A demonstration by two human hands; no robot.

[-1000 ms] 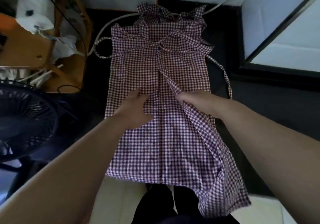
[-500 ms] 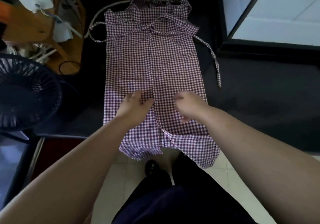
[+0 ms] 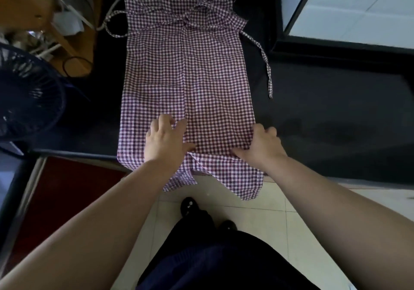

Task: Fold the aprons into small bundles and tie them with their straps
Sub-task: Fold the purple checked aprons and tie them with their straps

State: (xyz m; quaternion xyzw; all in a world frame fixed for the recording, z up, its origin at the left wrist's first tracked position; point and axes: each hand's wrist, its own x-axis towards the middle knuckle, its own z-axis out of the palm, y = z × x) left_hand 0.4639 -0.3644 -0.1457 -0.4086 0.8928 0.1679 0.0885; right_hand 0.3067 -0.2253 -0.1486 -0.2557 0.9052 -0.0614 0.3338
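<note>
Over the pale tiled floor [image 3: 257, 213], the near hem of the purple-and-white checked cloth apron [image 3: 201, 70] hangs down from the front edge of the flat black worktop [image 3: 336, 115]. Just behind this edge both hands are on the cloth. The left hand [image 3: 164, 140] lies beside the middle fold line, its grip wide, with the fingers spread and pressing the fabric. The right hand [image 3: 261, 145] is at the right border of the apron. Its grip is narrow, with the fingers curled on the folded side edge and the thumb lying on top. Farther away the apron lies long and narrow, with both sides folded in to the centre. A thin checked strap [image 3: 265, 63] trails on the worktop at the right. A dark round fan [image 3: 26, 97] stands left of the worktop, apart from the apron.
</note>
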